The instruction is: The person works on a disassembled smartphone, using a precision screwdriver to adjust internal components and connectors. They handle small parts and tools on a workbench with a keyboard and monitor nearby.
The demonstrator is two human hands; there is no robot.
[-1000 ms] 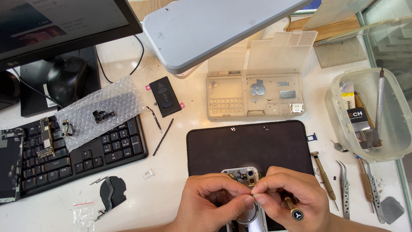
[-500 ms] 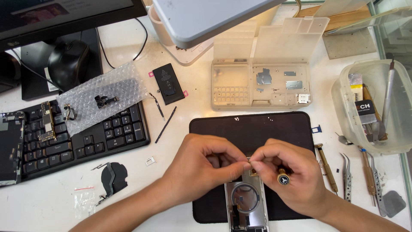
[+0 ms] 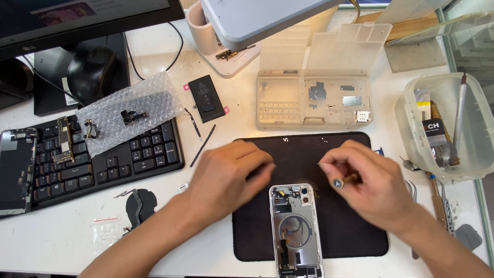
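Head view: two hands above an opened phone on a black mat.

Mat [image 3: 309,154] lies on the table, keyboard [image 3: 103,159] to its left, parts tray [image 3: 314,100] behind it. Phone [image 3: 296,231] lies back open at the mat's front edge. Left hand [image 3: 226,177] hovers just left of it, fingers together, empty. Right hand [image 3: 370,185] has fingers clamped on a screwdriver [image 3: 343,181].
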